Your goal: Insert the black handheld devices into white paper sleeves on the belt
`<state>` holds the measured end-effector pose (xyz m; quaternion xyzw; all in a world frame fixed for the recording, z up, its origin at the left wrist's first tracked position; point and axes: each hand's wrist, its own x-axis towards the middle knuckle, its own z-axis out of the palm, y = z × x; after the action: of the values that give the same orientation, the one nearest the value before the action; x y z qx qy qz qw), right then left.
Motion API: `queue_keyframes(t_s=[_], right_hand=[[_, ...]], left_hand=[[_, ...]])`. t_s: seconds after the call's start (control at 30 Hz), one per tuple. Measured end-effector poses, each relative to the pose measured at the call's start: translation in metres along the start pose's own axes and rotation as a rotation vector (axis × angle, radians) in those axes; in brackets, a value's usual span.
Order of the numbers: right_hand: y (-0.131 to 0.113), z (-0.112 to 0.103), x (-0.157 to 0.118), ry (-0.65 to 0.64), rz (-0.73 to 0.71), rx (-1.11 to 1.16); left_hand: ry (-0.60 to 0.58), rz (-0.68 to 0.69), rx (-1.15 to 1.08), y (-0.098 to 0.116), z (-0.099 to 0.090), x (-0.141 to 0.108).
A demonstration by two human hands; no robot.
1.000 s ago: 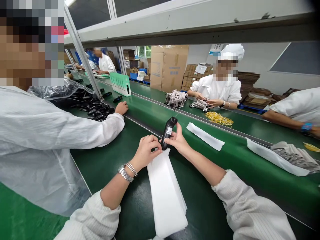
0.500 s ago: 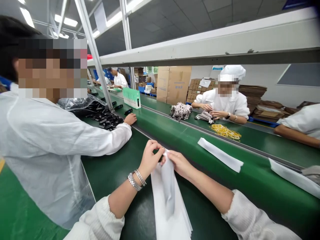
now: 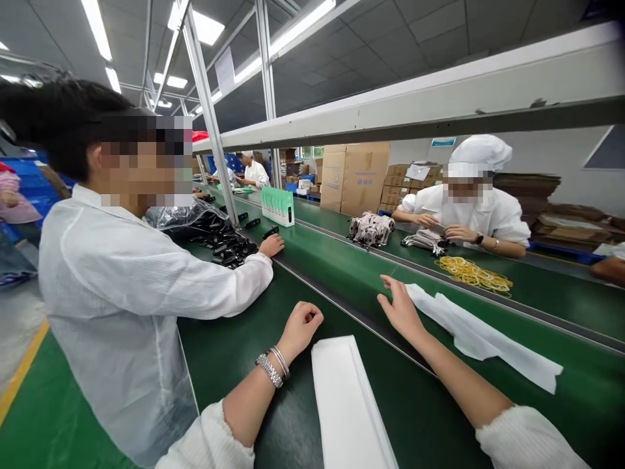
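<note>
My left hand (image 3: 303, 331) hovers over the green worktop, thumb and fingers curled together, and nothing shows between them. Just in front of it lies a stack of long white paper-like sleeves (image 3: 349, 397). Reaching over the edge of the conveyor belt, my right hand (image 3: 401, 311) has its fingers apart and holds nothing. Beside its fingers and wrist, a long white sleeve (image 3: 439, 316) lies on the belt, partly overlapping another white sleeve (image 3: 525, 365); my forearm passes close to them.
A co-worker (image 3: 112, 280) stands at left, one hand near black devices (image 3: 229, 244). A green-and-white rack (image 3: 277, 207) stands on the belt. Across it, another person (image 3: 469, 215) handles pale corded items, near yellow bands (image 3: 473, 273). A metal beam (image 3: 390, 114) crosses above.
The white sleeve that both hands pinched is out of them. My right hand has moved right over the belt and opened; the left stays near the stack. The view has shifted left.
</note>
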<state>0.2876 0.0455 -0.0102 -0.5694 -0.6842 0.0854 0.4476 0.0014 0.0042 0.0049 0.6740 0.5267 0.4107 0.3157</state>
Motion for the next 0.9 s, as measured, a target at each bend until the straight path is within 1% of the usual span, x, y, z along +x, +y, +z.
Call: queue_keyframes(t_s=[0.1,0.17,0.23,0.43,0.67,0.9], right_hand=[[0.007,0.028,-0.008,-0.049,0.192,0.276],[0.011,0.036,-0.010,-0.040,0.275,0.380],[0.014,0.037,-0.011,-0.013,0.310,0.426],[0.015,0.033,-0.011,0.020,0.321,0.437],[0.015,0.032,-0.011,0.078,0.330,0.449],[0.023,0.036,-0.010,0.058,0.312,0.432]], left_hand=[[-0.030,0.005,0.022,0.002,0.001,-0.001],[-0.047,0.014,0.040,0.002,0.002,-0.001],[-0.057,0.019,0.053,0.001,0.004,0.000],[-0.074,0.016,0.074,-0.003,0.007,0.001],[-0.083,0.033,0.072,0.000,0.005,0.000],[-0.086,0.038,0.071,-0.002,0.008,0.001]])
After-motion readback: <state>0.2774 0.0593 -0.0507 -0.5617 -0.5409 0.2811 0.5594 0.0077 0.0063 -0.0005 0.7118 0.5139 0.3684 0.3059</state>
